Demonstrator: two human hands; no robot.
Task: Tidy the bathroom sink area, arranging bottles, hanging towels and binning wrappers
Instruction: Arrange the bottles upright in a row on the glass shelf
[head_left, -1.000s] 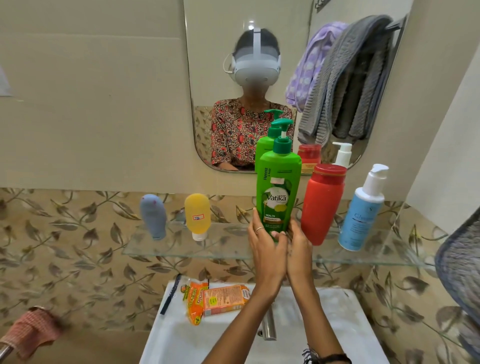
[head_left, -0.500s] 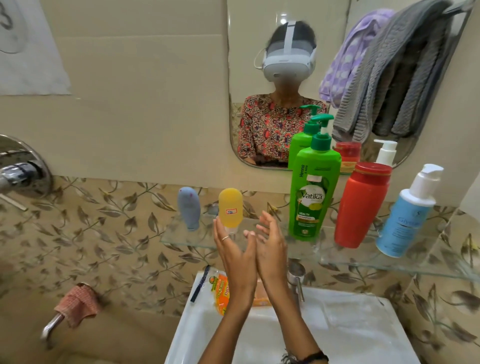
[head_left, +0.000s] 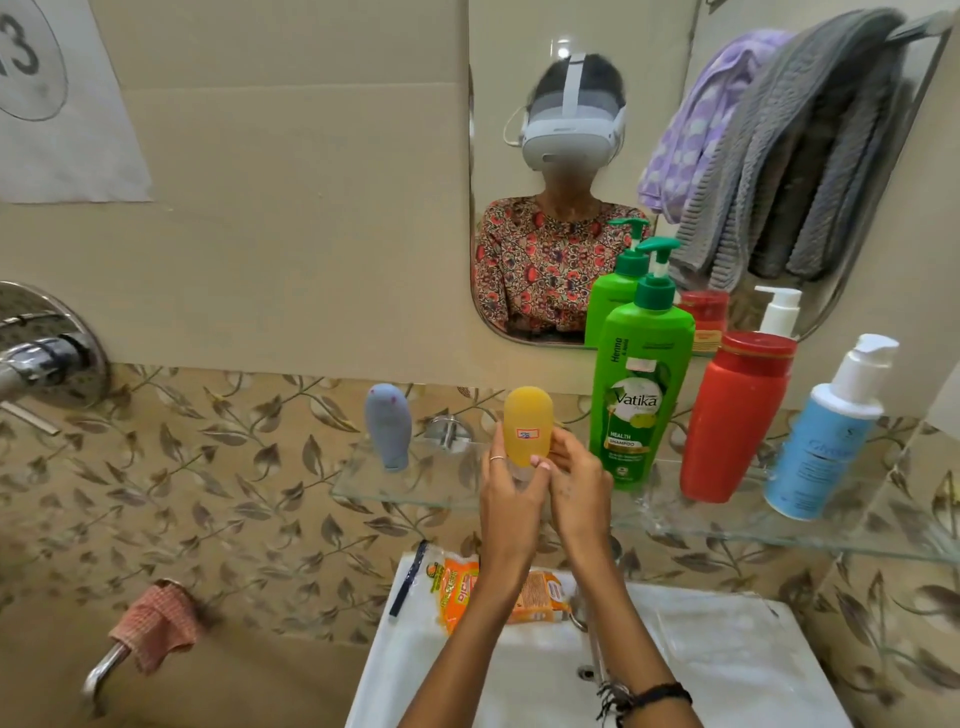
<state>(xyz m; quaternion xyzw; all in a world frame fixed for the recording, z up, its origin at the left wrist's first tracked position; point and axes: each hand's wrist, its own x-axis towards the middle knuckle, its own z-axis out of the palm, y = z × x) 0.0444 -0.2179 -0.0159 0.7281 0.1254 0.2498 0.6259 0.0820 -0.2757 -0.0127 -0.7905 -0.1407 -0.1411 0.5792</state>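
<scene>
A small yellow bottle (head_left: 527, 423) stands upside down on the glass shelf (head_left: 415, 486). My left hand (head_left: 511, 501) and my right hand (head_left: 576, 486) both clasp its lower half. To its right stand a green Vatika shampoo pump bottle (head_left: 641, 384), a red bottle (head_left: 737, 415) and a blue and white pump bottle (head_left: 826, 436). A small grey-blue bottle (head_left: 388, 426) stands to the left. Orange wrappers (head_left: 457, 587) lie on the back rim of the white sink (head_left: 717, 644), partly behind my forearms.
A mirror (head_left: 519, 156) reflects a person wearing a headset, and grey (head_left: 810, 140) and purple towels (head_left: 696, 119) on a rail. A pink cloth (head_left: 156, 621) hangs on a chrome tap at lower left. A shower valve (head_left: 41, 343) juts from the left wall.
Both hands let go of the green shampoo bottle, moved left along the shelf and closed around the yellow bottle. The camera view shifted left.
</scene>
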